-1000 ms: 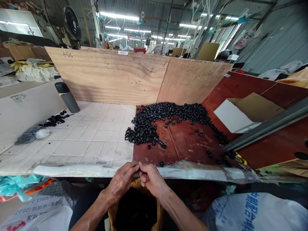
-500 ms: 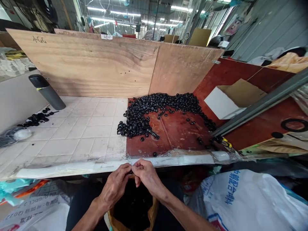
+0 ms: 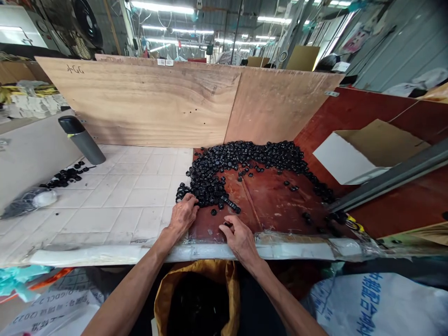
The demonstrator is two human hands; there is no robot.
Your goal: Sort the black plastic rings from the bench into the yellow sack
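Note:
A large heap of small black rings (image 3: pixel 245 163) curves across the red-brown board (image 3: pixel 276 205) on the bench. My left hand (image 3: pixel 182 215) rests at the heap's near left edge, fingers curled onto the rings there. My right hand (image 3: pixel 238 237) lies on the board near the front edge, fingertips pinching at a loose black ring (image 3: pixel 227 224). Below the bench edge, between my forearms, an open yellow-brown sack (image 3: pixel 196 298) holds dark contents.
A dark grey flask (image 3: pixel 81 138) leans at the back left, with a small pile of black parts (image 3: pixel 66 175) and a plastic bag (image 3: pixel 30 200) beside it. Wooden boards (image 3: pixel 157 102) wall the back. An open cardboard box (image 3: pixel 367 154) sits right. White sacks (image 3: pixel 371 303) lie below.
Both hands left the spot over the sack, where their fingertips met, and reached forward onto the bench. The left went to the heap's edge, the right to a loose ring.

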